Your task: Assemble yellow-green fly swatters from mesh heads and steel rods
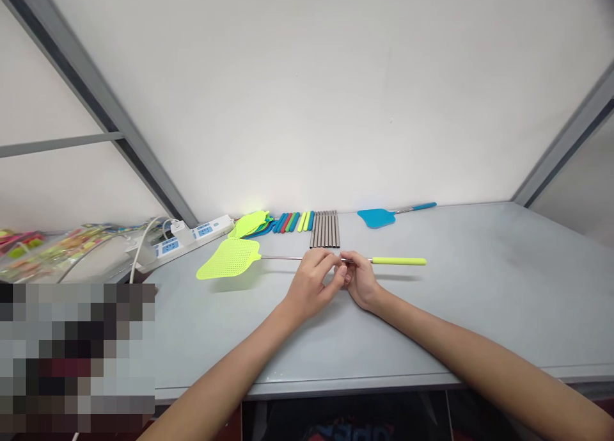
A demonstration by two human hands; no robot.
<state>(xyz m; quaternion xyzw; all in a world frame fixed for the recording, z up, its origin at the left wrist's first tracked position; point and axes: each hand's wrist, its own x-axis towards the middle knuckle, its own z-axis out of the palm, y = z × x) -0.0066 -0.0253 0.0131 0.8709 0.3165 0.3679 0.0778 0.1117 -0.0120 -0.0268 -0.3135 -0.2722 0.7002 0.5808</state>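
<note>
Both of my hands grip the thin metal rod of a yellow-green fly swatter (229, 258), held level just above the table. My left hand (317, 280) closes around the rod near its middle. Close beside it, my right hand (361, 278) pinches the rod, and the fingers of the two hands nearly meet. The perforated paddle points left, while the yellow-green grip (399, 261) sticks out to the right. Beyond my hands lie several metal tubes (325, 228) side by side. The fingertips on the rod are partly hidden.
Coloured grips (288, 222) lie in a row left of the tubes, with stacked swatter heads (252, 224) further left. A blue fly swatter (377, 218) rests near the wall. A power strip (206, 232) with plugs and cables stands at the left of the grey table (499, 281).
</note>
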